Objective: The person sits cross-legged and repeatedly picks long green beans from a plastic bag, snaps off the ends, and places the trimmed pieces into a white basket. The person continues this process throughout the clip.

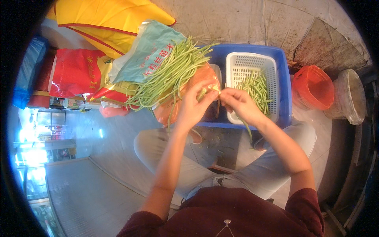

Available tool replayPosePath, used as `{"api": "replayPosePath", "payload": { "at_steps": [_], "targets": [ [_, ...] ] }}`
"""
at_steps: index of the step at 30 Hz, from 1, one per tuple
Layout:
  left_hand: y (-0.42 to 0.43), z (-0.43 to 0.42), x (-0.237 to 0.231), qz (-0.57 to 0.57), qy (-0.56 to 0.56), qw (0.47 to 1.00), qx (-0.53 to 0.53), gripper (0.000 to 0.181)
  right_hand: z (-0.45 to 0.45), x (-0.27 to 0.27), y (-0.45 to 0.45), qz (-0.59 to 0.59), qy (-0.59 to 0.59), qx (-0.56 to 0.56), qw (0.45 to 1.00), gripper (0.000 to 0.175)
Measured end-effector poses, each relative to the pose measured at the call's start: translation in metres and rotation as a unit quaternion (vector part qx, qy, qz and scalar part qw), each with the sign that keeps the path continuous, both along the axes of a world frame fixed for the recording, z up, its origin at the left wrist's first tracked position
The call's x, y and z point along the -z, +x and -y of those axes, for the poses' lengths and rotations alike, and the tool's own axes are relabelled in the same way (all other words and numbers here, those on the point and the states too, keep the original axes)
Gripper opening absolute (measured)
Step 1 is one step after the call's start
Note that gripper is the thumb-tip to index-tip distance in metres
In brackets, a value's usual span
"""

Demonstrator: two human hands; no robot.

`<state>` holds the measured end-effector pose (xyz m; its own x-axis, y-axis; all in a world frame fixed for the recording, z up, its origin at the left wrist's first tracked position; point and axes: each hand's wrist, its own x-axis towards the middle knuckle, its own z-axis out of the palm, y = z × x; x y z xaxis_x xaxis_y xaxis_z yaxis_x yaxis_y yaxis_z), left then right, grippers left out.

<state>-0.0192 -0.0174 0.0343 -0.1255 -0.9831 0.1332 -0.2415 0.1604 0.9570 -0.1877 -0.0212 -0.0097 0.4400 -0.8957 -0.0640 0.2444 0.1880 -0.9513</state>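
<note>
My left hand (pixel 197 103) holds several short green bean pieces between thumb and fingers. Its fingertips meet those of my right hand (pixel 239 103), which pinches a long green bean (pixel 246 130) whose end hangs below the palm. Behind my right hand, cut bean pieces (pixel 257 89) lie in a white plastic basket (pixel 251 55) with slotted walls. That basket sits inside a blue plastic tub (pixel 282 89). A large bundle of long beans (pixel 174 71) rests on plastic bags to the left of the tub, beyond my left hand.
A teal printed bag (pixel 130 59), an orange bag (pixel 204 75) and a red bag (pixel 74 71) lie at left under yellow cloth (pixel 103 17). Right of the tub stand a red-lined bucket (pixel 314 87) and a clear plastic container (pixel 348 97). Bean scraps (pixel 219 140) litter the floor between my feet.
</note>
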Motion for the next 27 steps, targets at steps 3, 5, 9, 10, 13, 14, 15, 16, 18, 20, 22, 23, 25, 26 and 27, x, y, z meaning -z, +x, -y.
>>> {"api": "replayPosePath", "payload": {
  "at_steps": [3,5,9,10,13,14,15,16,18,20,22,23,25,26,27],
  "targets": [
    [0.008,0.008,-0.01,0.066,0.072,0.995,0.028,0.015,-0.003,0.0,0.001,-0.006,0.01,-0.028,1.0,0.022],
    [0.019,0.013,-0.016,0.053,0.064,0.995,-0.051,0.014,-0.002,-0.006,-0.001,-0.015,0.014,-0.03,0.999,0.02],
    [0.038,0.018,-0.018,0.218,-0.132,0.966,-0.034,0.015,-0.002,-0.001,0.0,-0.134,-0.124,0.029,0.983,0.02],
    [0.036,0.016,-0.019,0.278,-0.143,0.95,-0.002,0.016,-0.002,0.003,0.0,-0.178,-0.191,0.057,0.964,0.019],
    [0.032,0.006,-0.025,0.416,-0.164,0.89,0.089,0.02,-0.003,0.004,-0.001,-0.287,-0.295,0.059,0.91,0.016],
    [0.029,0.005,-0.025,0.436,-0.166,0.876,0.119,0.021,-0.004,0.004,0.0,-0.289,-0.303,0.065,0.906,0.016],
    [0.03,0.004,-0.026,0.457,-0.167,0.861,0.147,0.022,-0.005,0.003,0.003,-0.29,-0.313,0.071,0.902,0.015],
    [0.031,0.003,-0.027,0.457,-0.162,0.861,0.151,0.022,-0.006,0.002,0.006,-0.291,-0.322,0.076,0.898,0.015],
    [0.032,0.004,-0.027,0.454,-0.153,0.862,0.163,0.022,-0.006,0.0,0.006,-0.289,-0.317,0.078,0.9,0.014],
    [0.029,0.005,-0.024,0.417,-0.141,0.885,0.152,0.022,-0.005,-0.002,0.003,-0.285,-0.308,0.079,0.904,0.014],
    [0.027,0.004,-0.018,0.342,-0.12,0.925,0.118,0.022,-0.003,-0.006,0.001,-0.274,-0.297,0.078,0.911,0.015],
    [0.027,0.003,-0.008,0.282,-0.106,0.95,0.088,0.021,-0.003,-0.007,0.001,-0.247,-0.276,0.072,0.926,0.015],
    [0.029,0.005,0.005,0.153,-0.073,0.985,0.02,0.021,-0.005,-0.008,0.004,-0.195,-0.23,0.064,0.951,0.016],
    [0.032,0.009,0.008,0.087,-0.055,0.994,-0.02,0.022,-0.007,-0.005,0.007,-0.194,-0.243,0.063,0.948,0.016],
    [0.031,0.014,0.006,0.02,-0.036,0.997,-0.061,0.022,-0.01,-0.002,0.009,-0.194,-0.257,0.063,0.945,0.017]
  ]
}}
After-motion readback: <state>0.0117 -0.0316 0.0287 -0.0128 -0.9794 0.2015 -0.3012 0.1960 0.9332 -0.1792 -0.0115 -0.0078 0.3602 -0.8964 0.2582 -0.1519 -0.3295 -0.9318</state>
